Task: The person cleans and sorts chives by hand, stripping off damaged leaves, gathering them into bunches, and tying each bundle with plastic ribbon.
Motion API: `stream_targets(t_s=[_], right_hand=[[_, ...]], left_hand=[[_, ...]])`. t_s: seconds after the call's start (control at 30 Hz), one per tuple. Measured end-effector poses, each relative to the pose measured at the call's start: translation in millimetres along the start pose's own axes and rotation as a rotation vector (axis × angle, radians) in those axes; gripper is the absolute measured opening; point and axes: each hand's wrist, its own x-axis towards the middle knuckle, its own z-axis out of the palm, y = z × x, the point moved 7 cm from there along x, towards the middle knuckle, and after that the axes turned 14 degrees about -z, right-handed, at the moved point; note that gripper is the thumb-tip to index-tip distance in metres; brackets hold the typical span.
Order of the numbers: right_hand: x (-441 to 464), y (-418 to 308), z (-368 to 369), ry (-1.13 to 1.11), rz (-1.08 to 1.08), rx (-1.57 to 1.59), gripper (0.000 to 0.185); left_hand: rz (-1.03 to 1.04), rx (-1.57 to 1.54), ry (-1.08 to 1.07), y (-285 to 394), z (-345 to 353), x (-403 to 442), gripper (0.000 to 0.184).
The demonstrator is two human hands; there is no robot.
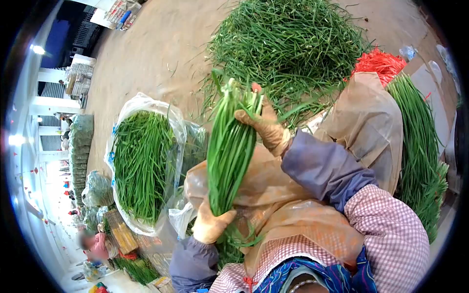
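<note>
A bunch of garlic chives (229,146) stands nearly upright over my lap, pale stem ends at the top and green leaves hanging down. My left hand (212,224), in a tan glove, is wrapped round its lower leafy part. Near the stem ends my right hand (268,128), gloved alike, grips the bunch with the thumb in front. Some of its fingers are hidden behind the stems, and a reddish tip shows above them. A translucent brown plastic apron (283,188) covers my legs beneath the bunch.
A large heap of loose green leaves (288,44) lies on the floor ahead. Left stands an open clear plastic bag (141,166) full of chives. To the right are more long chives (415,141) and a pile of red ties (378,66). A person (97,244) is far left.
</note>
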Motion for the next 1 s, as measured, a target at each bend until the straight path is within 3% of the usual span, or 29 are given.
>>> stream_targets(t_s=[0.1, 0.17, 0.23, 0.33, 0.37, 0.47, 0.5, 0.53, 0.57, 0.63, 0.7, 0.77, 0.83, 0.87, 0.9, 0.97, 1.0], right_hand=[[3, 19, -1, -0.133, 0.069, -0.024, 0.074], [3, 28, 4, -0.216, 0.043, -0.256, 0.025], [4, 41, 12, -0.490, -0.060, -0.545, 0.019], [0, 38, 22, -0.713, -0.330, -0.777, 0.022], [3, 41, 15, -0.654, -0.382, -0.628, 0.025], [100, 77, -89, -0.326, -0.275, -0.402, 0.023], [86, 19, -81, 0.029, 0.074, -0.793, 0.024], [100, 12, -107, 0.018, 0.106, -0.841, 0.027], [130, 26, -138, -0.239, -0.156, -1.330, 0.031], [75, -16, -66, -0.372, -0.018, -1.121, 0.041], [42, -4, -27, -0.560, 0.056, -0.876, 0.049], [-3, -17, 29, -0.851, -0.197, -0.908, 0.054], [-6, 11, 37, -0.847, -0.085, -1.033, 0.046], [-2, 44, 21, -0.766, 0.177, -0.745, 0.036], [6, 48, 6, -0.565, 0.200, -0.817, 0.026], [34, 58, -29, -0.334, -0.087, -0.819, 0.019], [41, 52, -45, -0.222, 0.053, -0.682, 0.015]], left_hand=[[-0.082, 0.084, 0.148, 0, -26, -31, 0.045], [-0.051, 0.254, 0.173, -19, -39, -37, 0.050], [-0.121, 0.133, 0.112, -41, -41, -43, 0.052], [-0.161, -0.067, 0.064, -67, -36, -47, 0.055], [-0.159, -0.140, 0.058, -74, -35, -47, 0.056], [-0.252, -0.237, -0.004, -96, -36, -48, 0.052], [-0.279, -0.282, -0.026, -102, -35, -48, 0.051], [-0.218, -0.270, 0.002, -101, -34, -49, 0.046], [-0.202, -0.259, 0.016, -101, -34, -47, 0.045], [-0.179, -0.232, 0.040, -101, -33, -45, 0.042], [-0.134, -0.216, 0.040, -94, -30, -41, 0.042], [-0.114, -0.186, 0.054, -87, -29, -41, 0.042], [-0.081, -0.037, 0.064, -84, -28, -41, 0.051], [-0.063, 0.039, 0.072, -83, -28, -42, 0.055], [-0.064, 0.032, 0.088, -81, -29, -44, 0.057], [-0.073, 0.001, 0.116, -80, -27, -49, 0.060], [-0.073, -0.038, 0.098, -85, -25, -48, 0.062]])
